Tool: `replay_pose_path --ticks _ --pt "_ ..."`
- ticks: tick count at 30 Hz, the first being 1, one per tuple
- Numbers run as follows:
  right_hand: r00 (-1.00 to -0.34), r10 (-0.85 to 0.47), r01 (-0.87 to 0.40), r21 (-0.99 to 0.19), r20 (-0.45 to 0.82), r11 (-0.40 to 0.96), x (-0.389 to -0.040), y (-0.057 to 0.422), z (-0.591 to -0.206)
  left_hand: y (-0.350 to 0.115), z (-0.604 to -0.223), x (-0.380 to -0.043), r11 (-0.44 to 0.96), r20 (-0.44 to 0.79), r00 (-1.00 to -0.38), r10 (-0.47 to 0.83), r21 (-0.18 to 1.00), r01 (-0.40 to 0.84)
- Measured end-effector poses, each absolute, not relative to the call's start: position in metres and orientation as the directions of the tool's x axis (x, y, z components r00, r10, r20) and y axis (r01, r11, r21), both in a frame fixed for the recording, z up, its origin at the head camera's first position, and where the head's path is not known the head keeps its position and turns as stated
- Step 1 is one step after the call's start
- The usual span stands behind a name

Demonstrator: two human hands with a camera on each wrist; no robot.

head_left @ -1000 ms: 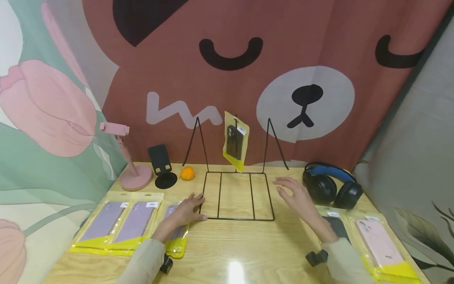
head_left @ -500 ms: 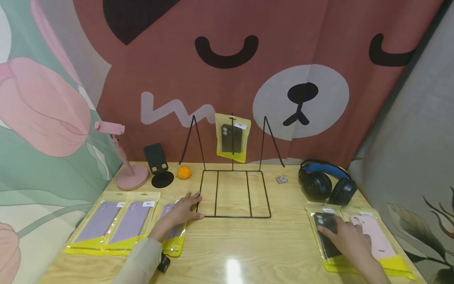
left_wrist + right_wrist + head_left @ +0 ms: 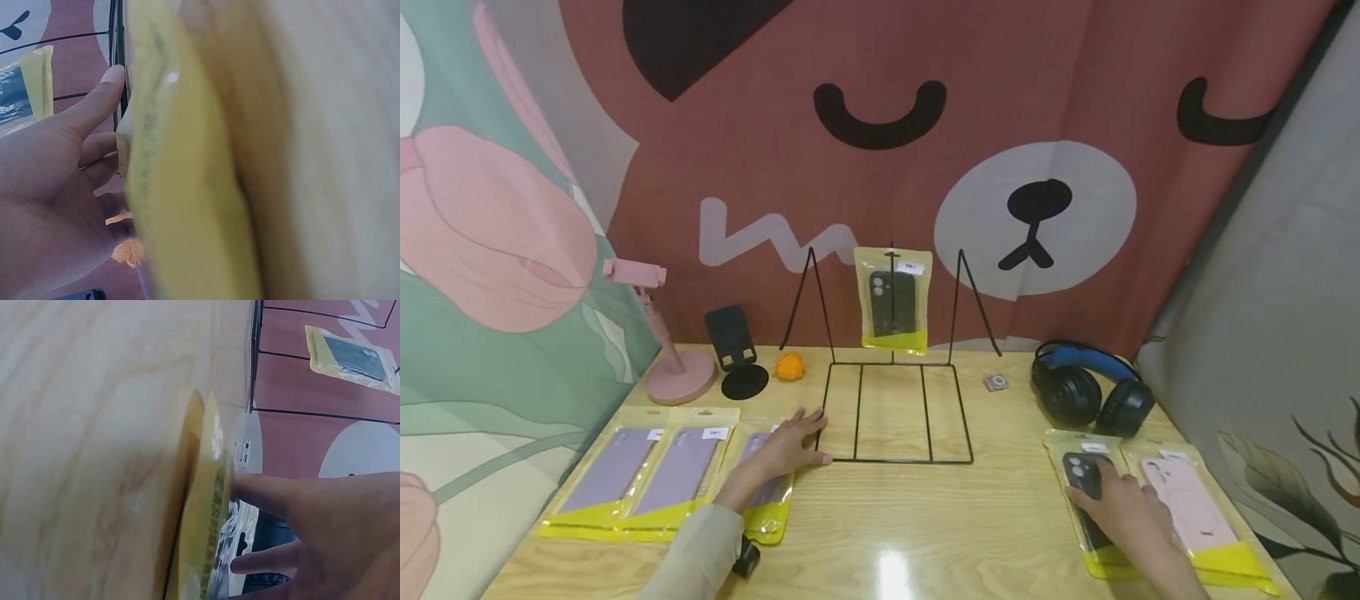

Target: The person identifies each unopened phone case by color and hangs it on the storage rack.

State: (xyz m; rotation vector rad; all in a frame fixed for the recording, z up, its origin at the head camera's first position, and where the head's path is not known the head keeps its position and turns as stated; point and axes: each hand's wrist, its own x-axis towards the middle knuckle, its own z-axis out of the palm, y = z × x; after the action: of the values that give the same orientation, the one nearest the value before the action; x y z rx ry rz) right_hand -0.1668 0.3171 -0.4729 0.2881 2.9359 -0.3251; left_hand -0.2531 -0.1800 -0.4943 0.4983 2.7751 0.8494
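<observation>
1. Resting on a bagged black phone case (image 3: 1077, 468), the right hand (image 3: 1137, 510) has thumb and fingers parted, touching without visibly gripping.
2. That bag lies on the tabletop (image 3: 850, 533), just beside a bagged pink phone case (image 3: 1191, 504).
3. The left hand (image 3: 784, 446), fingers loosely spread, touches the left base edge of the wire rack (image 3: 895, 461).
4. Another bagged black case (image 3: 906, 308) hangs mid-rack.

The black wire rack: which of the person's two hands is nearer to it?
The left hand. It is at the left edge of the black wire rack; the right hand is well to the rack's right, at a bagged black phone case.
</observation>
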Motion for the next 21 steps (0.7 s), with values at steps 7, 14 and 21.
replay_pose_path --ticks 7,14,21 --pt "-0.976 0.181 0.204 -0.226 -0.121 0.952 -0.165 0.318 -0.472 -0.179 -0.493 -0.253 0.774 -0.077 -0.923 0.376 0.574 0.267" --pt "-0.984 0.177 0.173 -0.329 -0.019 0.928 -0.167 0.323 -0.478 -0.180 -0.492 -0.250 0.767 -0.079 -0.922 0.380 0.583 0.266" --pt "-0.988 0.156 0.144 -0.373 0.001 0.917 -0.171 0.331 -0.480 -0.180 -0.493 -0.252 0.770 -0.085 -0.922 0.379 0.581 0.263"
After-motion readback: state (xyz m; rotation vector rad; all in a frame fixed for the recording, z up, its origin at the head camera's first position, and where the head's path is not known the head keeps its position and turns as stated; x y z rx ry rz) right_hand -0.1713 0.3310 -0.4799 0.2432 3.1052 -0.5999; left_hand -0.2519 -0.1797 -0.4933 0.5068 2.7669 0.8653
